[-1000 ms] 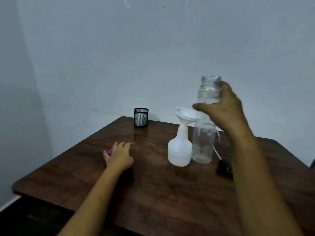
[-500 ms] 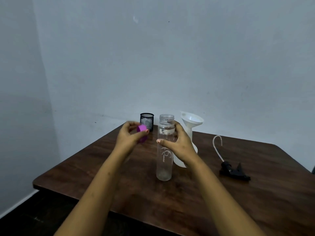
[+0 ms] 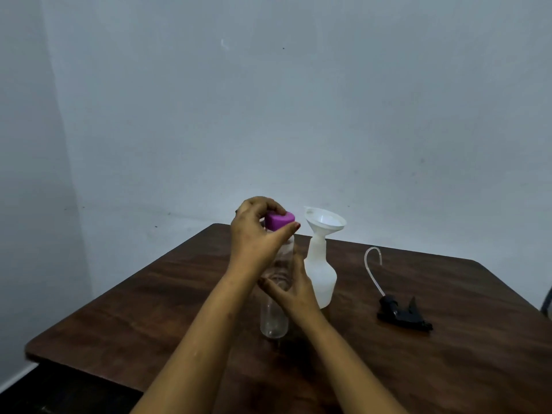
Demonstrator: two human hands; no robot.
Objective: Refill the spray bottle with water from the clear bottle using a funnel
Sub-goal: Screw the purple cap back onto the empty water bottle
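Since half a second ago the purple cap (image 3: 279, 221) comes from beside the open mouth to sit on top of it. Now the fingers (image 3: 268, 204) of the left hand (image 3: 257, 234) curl over the cap from above and the thumb presses it from the near side, so the cap is pinched firmly. Lower, the fingers (image 3: 267, 284) of the right hand (image 3: 291, 289) wrap around the middle of the clear bottle (image 3: 273, 321) and hold it upright on the tabletop (image 3: 149, 309). I cannot tell how much water is left inside it; the lower part looks nearly empty.

Just beside it on the right stands the white spray bottle (image 3: 321, 273), upright, with the white funnel (image 3: 325, 222) sitting in its neck. Well apart to the right the black spray head (image 3: 403, 313) lies on its side, its thin tube curving upward.

To my judgement the pouring is finished and the step in hand is to close the clear bottle. The next move calls for a twist of the left hand while the right one keeps the bottle steady. After that the funnel must come out and the spray head must be screwed back on
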